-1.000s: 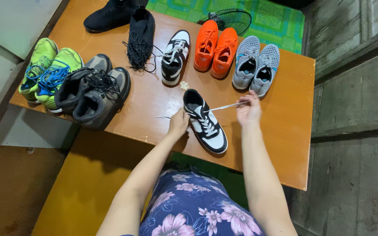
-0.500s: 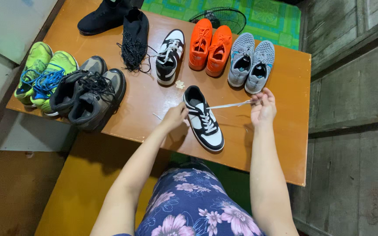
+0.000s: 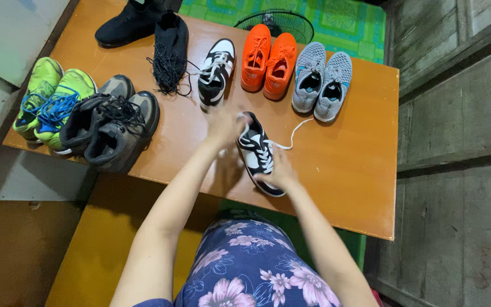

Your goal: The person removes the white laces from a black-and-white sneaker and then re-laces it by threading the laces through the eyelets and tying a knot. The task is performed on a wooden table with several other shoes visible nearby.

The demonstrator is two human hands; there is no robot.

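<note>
Head view: orange wooden table (image 3: 348,176) between grey plank wall (image 3: 456,148) and green mat (image 3: 336,23).

lone shoe (image 3: 259,153) mid-table (image 3: 348,170) | shoe row (image 3: 268,65) behind | two pairs (image 3: 80,113) left

Orange pair (image 3: 268,62), grey pair (image 3: 320,79), green pair (image 3: 49,102) & black fan (image 3: 274,23) behind the table (image 3: 348,170).
</note>
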